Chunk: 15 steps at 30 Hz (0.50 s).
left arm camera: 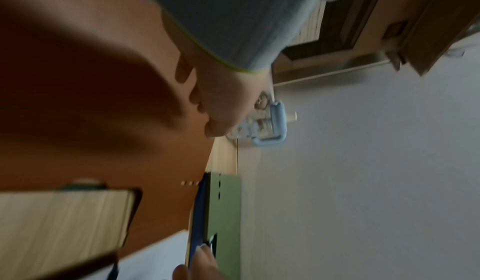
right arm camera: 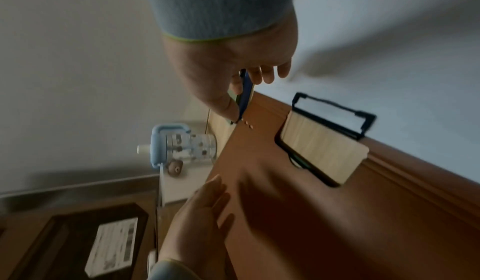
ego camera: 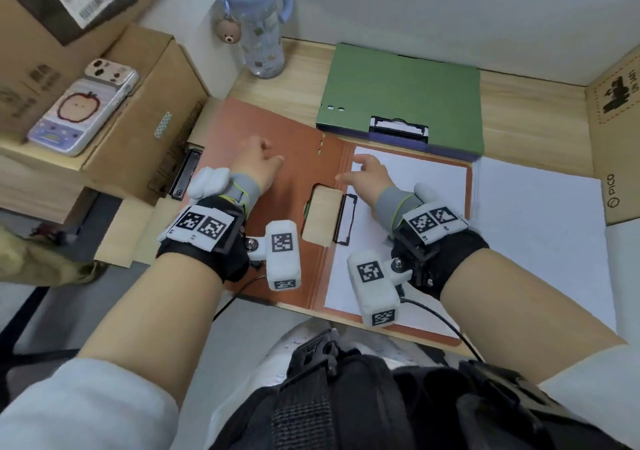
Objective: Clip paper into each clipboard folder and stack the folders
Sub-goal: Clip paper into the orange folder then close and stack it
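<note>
Neither hand has a grip on anything: the left hand [ego camera: 258,162] lies with loose fingers on the open cover of the orange folder [ego camera: 277,214], and the right hand [ego camera: 367,177] rests with spread fingers on the paper [ego camera: 408,207] in the folder's right half. The orange folder fills the centre of the head view on the table [ego camera: 519,110], its black clip [ego camera: 345,219] standing beside the cover's cut-out. A green folder [ego camera: 405,89] lies closed at the upper centre, over a blue one, its near edge just beside the orange folder. Loose white sheets [ego camera: 540,241] lie at the right. Cardboard boxes [ego camera: 114,113] crowd the upper left, a phone [ego camera: 83,110] on one. A blue bottle [ego camera: 259,23] stands at the upper centre.
</note>
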### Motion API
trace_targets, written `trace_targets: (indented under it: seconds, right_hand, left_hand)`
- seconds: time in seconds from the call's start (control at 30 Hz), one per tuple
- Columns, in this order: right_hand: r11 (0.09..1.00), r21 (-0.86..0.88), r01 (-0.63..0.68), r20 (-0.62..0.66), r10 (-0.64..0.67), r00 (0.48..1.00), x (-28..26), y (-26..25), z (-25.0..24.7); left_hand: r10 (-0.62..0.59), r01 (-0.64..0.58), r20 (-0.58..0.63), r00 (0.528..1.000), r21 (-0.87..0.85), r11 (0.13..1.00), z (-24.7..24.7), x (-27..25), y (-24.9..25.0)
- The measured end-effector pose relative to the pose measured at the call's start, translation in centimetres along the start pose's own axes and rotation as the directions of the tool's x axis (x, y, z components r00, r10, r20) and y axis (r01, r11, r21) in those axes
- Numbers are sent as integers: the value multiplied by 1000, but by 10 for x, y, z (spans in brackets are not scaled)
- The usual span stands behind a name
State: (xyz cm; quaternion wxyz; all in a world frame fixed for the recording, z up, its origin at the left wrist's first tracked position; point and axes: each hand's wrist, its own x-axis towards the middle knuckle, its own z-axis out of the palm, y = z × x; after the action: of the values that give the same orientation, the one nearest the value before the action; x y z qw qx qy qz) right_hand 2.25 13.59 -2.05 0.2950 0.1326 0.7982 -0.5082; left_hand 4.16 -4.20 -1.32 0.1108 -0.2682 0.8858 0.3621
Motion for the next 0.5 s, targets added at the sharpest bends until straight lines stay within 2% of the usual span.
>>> trace_targets:
  seconds: [0.1,0.17,0.3,0.4,0.5]
  right_hand:
    - [1000,-3,1,75,-1,997,-1,-4,24]
    - [1000,15,-20,122,18,992,-3,-6,37]
    - [996,70,-52,162,40,986,-4,-10,51]
    - [989,107,-99,178,79,981,-4,-14,59]
    - [983,119,-139,219,111,969,-10,-21,65]
  left_hand:
    - [-68,85,-115,991,144,986,-21,4,-22]
    - [-143,166,-149,978,155,974,-31,1,-35]
    - [-212,217,-98,972,42,975,-38,-1,-51]
    - [-215,213,-59,975,-37,976,-45,-3,-56]
    - [-207,206,-43,977,-43,978,-53,-6,-54]
